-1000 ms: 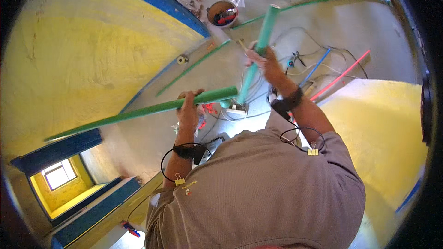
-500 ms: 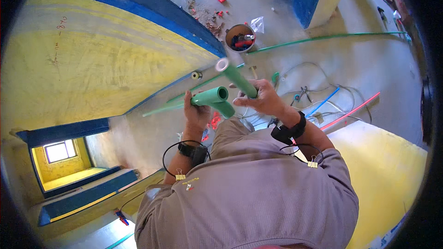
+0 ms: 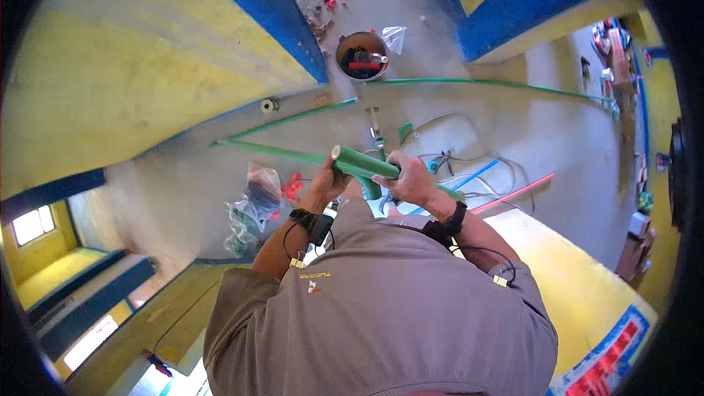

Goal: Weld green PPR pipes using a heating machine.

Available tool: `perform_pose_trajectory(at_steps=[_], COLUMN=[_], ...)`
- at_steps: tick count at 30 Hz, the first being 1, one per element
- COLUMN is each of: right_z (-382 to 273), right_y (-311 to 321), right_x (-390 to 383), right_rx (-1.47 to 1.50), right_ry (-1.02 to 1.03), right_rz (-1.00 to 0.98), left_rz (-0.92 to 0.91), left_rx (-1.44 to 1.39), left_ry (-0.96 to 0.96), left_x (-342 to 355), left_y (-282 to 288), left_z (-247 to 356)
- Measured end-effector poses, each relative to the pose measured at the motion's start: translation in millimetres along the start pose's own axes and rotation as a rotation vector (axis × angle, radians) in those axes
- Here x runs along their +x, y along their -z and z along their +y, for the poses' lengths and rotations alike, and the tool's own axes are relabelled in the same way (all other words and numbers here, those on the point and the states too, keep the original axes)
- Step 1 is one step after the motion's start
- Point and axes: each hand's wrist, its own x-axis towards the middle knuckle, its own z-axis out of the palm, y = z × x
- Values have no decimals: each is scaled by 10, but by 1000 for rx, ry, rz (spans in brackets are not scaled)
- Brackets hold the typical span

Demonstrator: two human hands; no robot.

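So both hands are busy with green pipe right in front of the person's belly, up above the floor. The left hand has its grip closed around a long green pipe running off to the left, with a green branching fitting just past the knuckles. The right hand has a snug grip on a second green pipe, its open end tilted up near the left thumb; can't tell if the two pieces touch. Down on the floor there's a clear plastic bag left of the hands, plus a blue rod and a red rod over to the right. Further ahead sits a round bucket with dark and red bits in it, and a thin green length stretches rightward from near it.
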Motion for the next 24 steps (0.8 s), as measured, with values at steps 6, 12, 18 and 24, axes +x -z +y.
perform_pose_trajectory(at_steps=[6,12,18,24], right_z=[163,501,1098,2057], right_y=[-87,-210,-127,-45], right_x=[295,495,581,707], right_rx=[-106,-68,-3,8], right_ry=[27,88,-258,-460], right_rz=[-86,-44,-37,-68], left_rz=[-57,66,-119,-95], left_rx=[-84,139,1381,1633], left_ry=[206,202,76,413], left_x=[304,604,333,-391], left_y=[-72,80,787,1601], left_z=[88,-102,-165,-994])
